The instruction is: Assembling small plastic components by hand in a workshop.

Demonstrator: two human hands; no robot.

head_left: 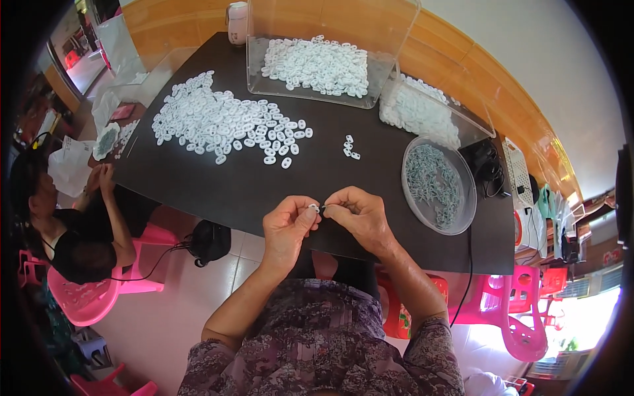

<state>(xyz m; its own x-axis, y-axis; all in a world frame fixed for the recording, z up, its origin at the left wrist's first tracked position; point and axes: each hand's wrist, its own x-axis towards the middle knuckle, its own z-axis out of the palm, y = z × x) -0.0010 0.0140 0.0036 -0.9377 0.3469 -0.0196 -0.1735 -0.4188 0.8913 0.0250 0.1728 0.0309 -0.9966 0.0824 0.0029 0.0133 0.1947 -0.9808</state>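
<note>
My left hand pinches a small white plastic piece between thumb and fingers, just over the table's near edge. Close against it, my right hand has its thumb and forefinger pressed on a tiny dark greenish part, too small to name. Both hands nearly meet at the fingertips. Beyond them lies a small group of white two-holed pieces. To the left spreads a big heap of white oval two-holed pieces. A round clear tub on the right holds many small grey-green parts.
Clear bins of white pieces stand at the back of the dark table. A can-like bottle is beside them. Black cables lie at right. On the left another person sits working. Pink chairs stand around.
</note>
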